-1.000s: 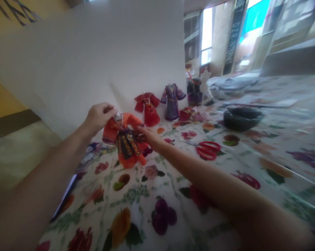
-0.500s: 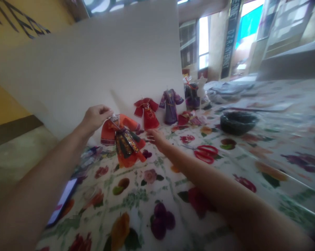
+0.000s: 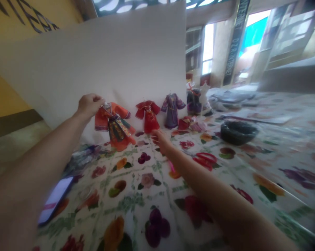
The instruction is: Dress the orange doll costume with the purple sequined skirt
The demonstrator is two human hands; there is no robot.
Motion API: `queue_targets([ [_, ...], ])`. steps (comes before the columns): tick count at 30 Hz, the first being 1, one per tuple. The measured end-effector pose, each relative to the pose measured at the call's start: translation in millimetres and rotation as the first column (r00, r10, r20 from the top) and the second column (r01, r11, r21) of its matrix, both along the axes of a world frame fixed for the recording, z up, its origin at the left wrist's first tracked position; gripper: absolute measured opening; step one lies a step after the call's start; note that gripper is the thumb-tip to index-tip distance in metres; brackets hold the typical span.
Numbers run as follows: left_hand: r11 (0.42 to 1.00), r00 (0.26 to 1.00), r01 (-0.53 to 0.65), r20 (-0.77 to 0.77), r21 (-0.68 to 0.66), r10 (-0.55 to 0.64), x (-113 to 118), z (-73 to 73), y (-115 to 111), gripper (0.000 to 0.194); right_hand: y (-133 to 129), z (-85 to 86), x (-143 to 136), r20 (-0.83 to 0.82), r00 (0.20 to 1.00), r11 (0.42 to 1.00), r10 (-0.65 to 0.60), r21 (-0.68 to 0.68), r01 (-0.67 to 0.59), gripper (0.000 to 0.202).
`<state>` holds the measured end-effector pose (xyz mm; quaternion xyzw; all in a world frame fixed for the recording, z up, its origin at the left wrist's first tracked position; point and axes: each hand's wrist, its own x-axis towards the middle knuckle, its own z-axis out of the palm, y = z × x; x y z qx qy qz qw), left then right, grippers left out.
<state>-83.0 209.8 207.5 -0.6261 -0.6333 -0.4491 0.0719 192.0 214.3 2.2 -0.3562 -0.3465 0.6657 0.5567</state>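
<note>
Pinched at its top by my left hand (image 3: 89, 104), a small orange dress (image 3: 115, 123) with a dark patterned skirt hangs against the white board (image 3: 136, 52). My right hand (image 3: 159, 140) is low over the table, fingers apart and holding nothing, just below a small red dress (image 3: 148, 116). That red dress stands before the board, with a small purple robe (image 3: 171, 109) to its right. Red-handled scissors (image 3: 205, 159) lie beyond my right forearm, which partly covers them.
A flowered cloth (image 3: 131, 191) covers the table. A phone (image 3: 55, 200) and clear plastic packaging (image 3: 81, 158) lie at left. Toward the right are a black bowl-like container (image 3: 237, 132), a small white dress form (image 3: 204, 96), pink-red fabric pieces (image 3: 191, 123) and papers (image 3: 259, 113).
My left hand has moved up and left with the orange dress, now nearer the board. My right hand has shifted slightly right relative to the red dress. The camera view has tilted a little.
</note>
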Motion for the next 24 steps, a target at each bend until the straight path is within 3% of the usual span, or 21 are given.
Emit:
queue_targets([
  [3,0.997,0.997,-0.064,-0.039,0.049,0.066,-1.8,4.2,16.9,0.02,3.2,-2.9,1.7,-0.004,1.0,1.0,-0.012,-0.023,0.011,0.014],
  [7,0.995,0.994,-0.097,-0.054,0.006,0.097,-0.1,3.4,39.8,0.021,7.7,-7.7,4.6,-0.001,1.0,0.998,-0.031,-0.052,0.031,0.011],
  [18,0.988,0.991,-0.09,-0.108,-0.123,0.077,8.9,-39.1,83.0,0.014,12.6,-17.7,5.1,0.012,0.999,0.997,-0.031,-0.075,0.032,0.014],
  [24,0.979,0.992,-0.096,-0.094,-0.181,0.08,14.4,-47.6,99.1,0.011,12.3,-23.2,4.4,0.049,0.999,0.998,-0.005,-0.063,0.008,0.013],
])
